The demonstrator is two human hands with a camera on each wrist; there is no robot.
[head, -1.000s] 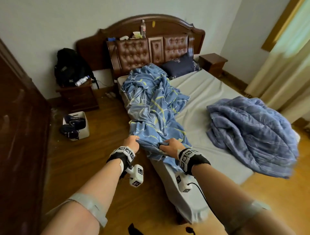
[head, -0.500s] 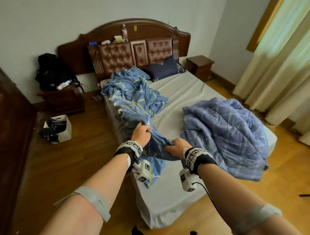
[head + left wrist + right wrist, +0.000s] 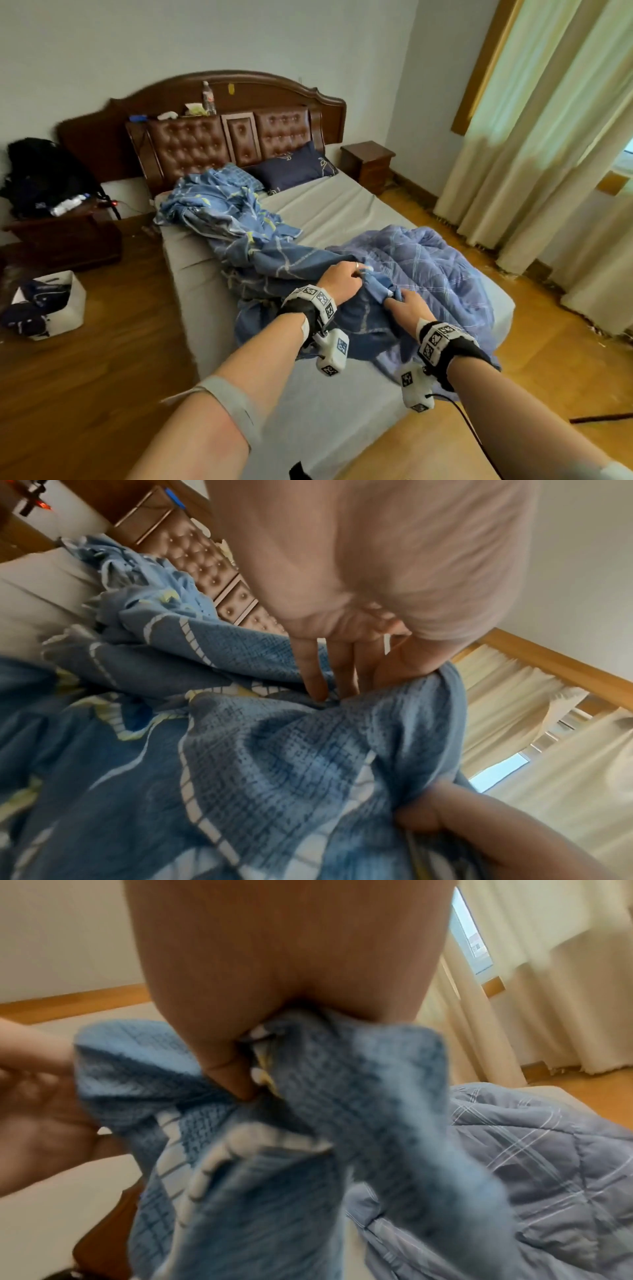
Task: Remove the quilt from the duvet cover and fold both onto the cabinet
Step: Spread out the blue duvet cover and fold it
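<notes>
The blue duvet cover [image 3: 260, 246] with white and yellow lines lies stretched diagonally across the bed, from the headboard side down to my hands. My left hand [image 3: 356, 274] pinches a fold of its near edge; the left wrist view shows the fingers [image 3: 318, 674] dug into the cover [image 3: 274, 750]. My right hand [image 3: 399, 299] grips a bunched corner, with the thumb [image 3: 229, 1074] pressed into the cover [image 3: 260, 1177]. The plaid blue quilt [image 3: 438, 274] is heaped on the bed's right side, just beyond both hands, and shows again in the right wrist view as the quilt [image 3: 548, 1177].
The grey mattress [image 3: 342, 212] has a navy pillow [image 3: 294, 168] at the headboard. Nightstands stand at the left [image 3: 61, 236], under a black backpack [image 3: 41, 171], and at the right [image 3: 368, 164]. A white bin [image 3: 51, 305] sits on the wooden floor at left. Curtains [image 3: 548, 154] hang at right.
Both hands have moved rightward along the foot of the bed with the cover's edge, dragging it against the quilt. The view has swung to the right.
</notes>
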